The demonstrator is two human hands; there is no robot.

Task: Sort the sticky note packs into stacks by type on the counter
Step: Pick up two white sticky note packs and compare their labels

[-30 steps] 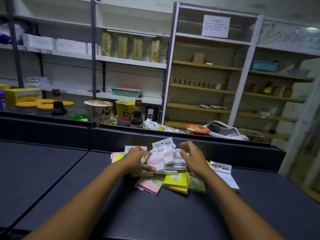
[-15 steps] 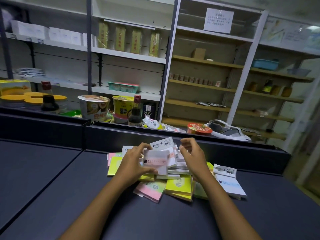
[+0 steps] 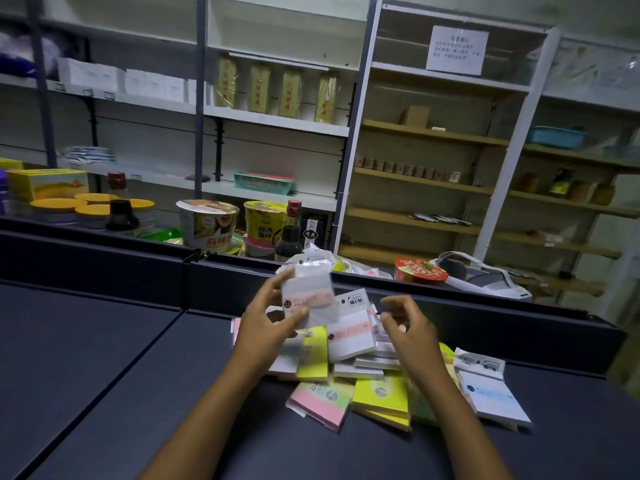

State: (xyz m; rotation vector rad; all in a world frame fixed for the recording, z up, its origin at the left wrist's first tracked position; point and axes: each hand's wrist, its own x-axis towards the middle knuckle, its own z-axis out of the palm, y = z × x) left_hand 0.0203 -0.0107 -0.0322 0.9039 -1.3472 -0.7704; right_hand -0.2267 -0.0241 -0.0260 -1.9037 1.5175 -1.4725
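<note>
1. Left hand (image 3: pixel 266 323): grasps a white sticky note pack (image 3: pixel 306 294) with a pink band, lifted above the pile.
2. Right hand (image 3: pixel 410 327): at 3 o'clock from the lifted pack, fingers loosely curled, holding nothing.
3. Pile of packs (image 3: pixel 349 375): white, yellow and pink, under both hands on the dark surface (image 3: pixel 104 393).
4. White pack with blue band (image 3: pixel 491 393): at 4 o'clock from the right hand, at the pile's edge.

White sticky note pack (image 3: pixel 349 327) header showing "随心帖", at 12 o'clock in pile. Paper notice (image 3: pixel 456 50) on shelf at 1 o'clock bearing print too small to read.
</note>
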